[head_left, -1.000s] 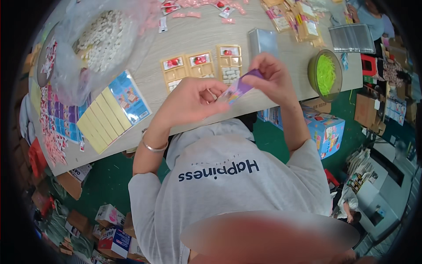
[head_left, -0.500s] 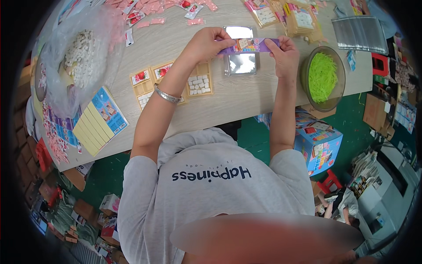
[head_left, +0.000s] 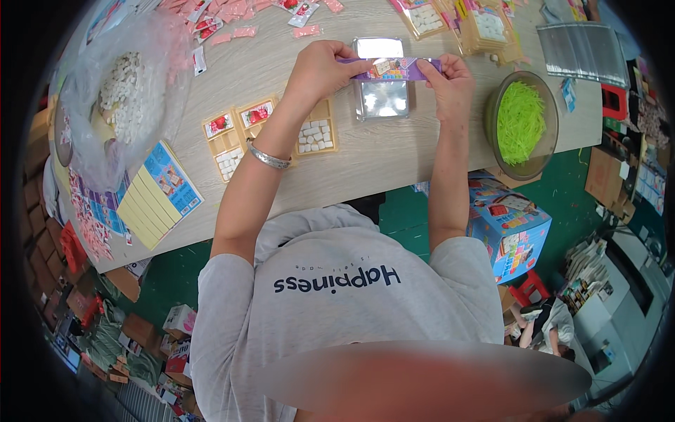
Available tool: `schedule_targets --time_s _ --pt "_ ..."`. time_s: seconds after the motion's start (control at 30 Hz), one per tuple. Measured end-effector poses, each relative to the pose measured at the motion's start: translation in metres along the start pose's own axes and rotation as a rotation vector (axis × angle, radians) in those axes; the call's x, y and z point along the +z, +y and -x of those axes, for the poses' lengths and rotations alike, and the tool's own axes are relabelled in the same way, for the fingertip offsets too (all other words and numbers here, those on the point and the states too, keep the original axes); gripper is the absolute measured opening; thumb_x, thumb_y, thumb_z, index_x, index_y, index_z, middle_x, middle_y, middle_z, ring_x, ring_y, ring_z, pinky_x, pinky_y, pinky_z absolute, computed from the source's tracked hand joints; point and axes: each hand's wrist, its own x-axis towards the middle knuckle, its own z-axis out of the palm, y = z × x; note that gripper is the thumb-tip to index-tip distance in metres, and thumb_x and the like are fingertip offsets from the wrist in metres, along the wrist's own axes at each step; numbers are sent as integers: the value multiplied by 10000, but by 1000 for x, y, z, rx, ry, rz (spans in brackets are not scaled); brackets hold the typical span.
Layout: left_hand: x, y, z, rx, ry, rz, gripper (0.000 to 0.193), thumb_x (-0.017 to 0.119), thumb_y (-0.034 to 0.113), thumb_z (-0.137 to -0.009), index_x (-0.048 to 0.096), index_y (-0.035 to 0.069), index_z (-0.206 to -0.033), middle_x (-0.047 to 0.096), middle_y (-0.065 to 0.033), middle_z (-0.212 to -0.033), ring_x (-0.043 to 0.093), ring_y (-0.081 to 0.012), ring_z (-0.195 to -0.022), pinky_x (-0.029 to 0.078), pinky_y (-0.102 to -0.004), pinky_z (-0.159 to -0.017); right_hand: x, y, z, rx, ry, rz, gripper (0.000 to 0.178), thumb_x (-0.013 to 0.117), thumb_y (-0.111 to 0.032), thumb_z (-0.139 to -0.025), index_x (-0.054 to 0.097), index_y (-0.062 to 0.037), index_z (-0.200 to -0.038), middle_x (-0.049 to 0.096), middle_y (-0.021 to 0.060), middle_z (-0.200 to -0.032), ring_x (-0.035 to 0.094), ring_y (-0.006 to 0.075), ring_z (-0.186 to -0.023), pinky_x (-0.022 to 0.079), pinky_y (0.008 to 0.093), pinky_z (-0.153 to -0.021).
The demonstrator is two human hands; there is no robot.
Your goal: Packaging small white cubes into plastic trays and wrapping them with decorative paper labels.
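Note:
A purple printed paper strip [head_left: 397, 69] is stretched level between my two hands. My left hand [head_left: 325, 70] pinches its left end, and my right hand [head_left: 448, 83] grips the right end between thumb and fingers. Below the strip lies a shiny clear plastic cover [head_left: 383, 102], perhaps stacked; the strip crosses over its middle. Whether strip and cover touch, I cannot tell. Left of the cover, partly hidden by my left forearm, are yellow compartment trays [head_left: 332, 109] holding small white pieces [head_left: 314, 136] and strawberry-printed sachets [head_left: 254, 114].
On the right stands a bowl [head_left: 550, 133] of green shredded filler [head_left: 519, 123]. A plastic bag [head_left: 84, 141] of white pieces and a stack of printed cards [head_left: 151, 200] lie left. Pink sachets [head_left: 232, 10] are scattered at the far edge, filled trays [head_left: 485, 28] at far right.
The view has shifted slightly. Both hands keep hold of the strip over the plastic cover, with hardly any movement.

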Motion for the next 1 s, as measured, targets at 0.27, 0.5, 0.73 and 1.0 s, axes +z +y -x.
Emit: schedule_targets --time_s 0.27,0.5,0.73,1.0 --pt "11 1 5 50 140 -145 355 850 290 -777 679 11 -915 675 -42 -755 583 -97 -618 471 -237 -563 -6 15 -7 -44 -16 59 240 830 -16 -779 615 -51 -880 656 3 -764 580 44 -620 466 177 -541" --pt "-18 8 61 162 103 137 417 884 181 -738 679 14 -1060 679 -45 -776 645 -100 -718 512 -233 -653 5 -39 55 -288 25 -75 281 814 81 -746 601 -21 -899 643 16 -795 582 62 -669 477 209 -589" --pt "-94 -62 185 225 -61 472 128 784 31 -819 753 -2 -939 702 -35 -819 645 -100 -788 521 -264 -765 75 -45 154 -257 -336 -139 359 775 152 -737 546 -41 -935 633 36 -810 587 81 -691 476 205 -623" --pt "-166 -134 191 -328 382 227 198 787 178 -858 747 11 -956 708 -13 -789 656 -68 -727 484 -208 -631 218 20 159 -295 -446 403 225 807 -11 -801 596 -12 -882 652 23 -728 609 56 -658 489 220 -569"
